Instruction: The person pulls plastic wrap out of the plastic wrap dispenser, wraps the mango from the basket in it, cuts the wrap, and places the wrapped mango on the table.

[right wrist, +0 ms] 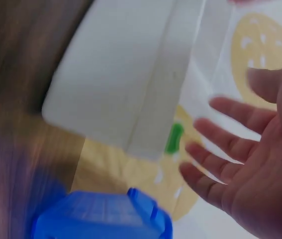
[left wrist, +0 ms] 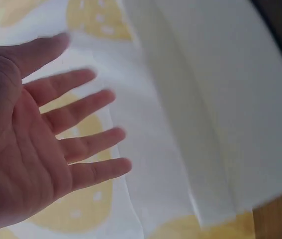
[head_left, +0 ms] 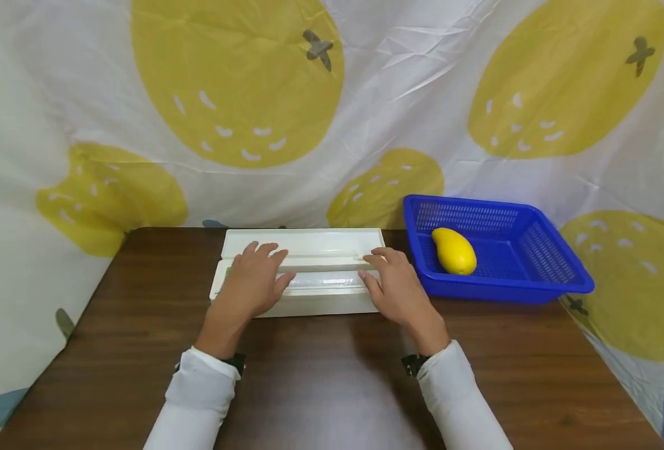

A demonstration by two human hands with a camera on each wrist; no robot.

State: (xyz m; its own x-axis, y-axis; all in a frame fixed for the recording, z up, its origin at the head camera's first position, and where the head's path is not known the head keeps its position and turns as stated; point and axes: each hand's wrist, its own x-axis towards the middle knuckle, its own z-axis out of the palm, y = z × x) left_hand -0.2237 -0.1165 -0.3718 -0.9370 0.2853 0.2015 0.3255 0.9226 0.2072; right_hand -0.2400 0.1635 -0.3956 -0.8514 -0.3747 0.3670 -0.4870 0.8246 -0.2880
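A long white box lies near the table's far edge, its lid tipped back. Inside is a roll of clear plastic wrap. My left hand hovers over the box's left part, fingers spread and holding nothing; the left wrist view shows its bare palm apart from the white box wall. Over the right end is my right hand, its fingers loosely extended. In the right wrist view that hand holds nothing, and a small green piece shows at the box's edge.
Close to the box's right end stands a blue plastic basket with a yellow mango in it. Behind the brown wooden table hangs a white cloth with yellow fruit prints.
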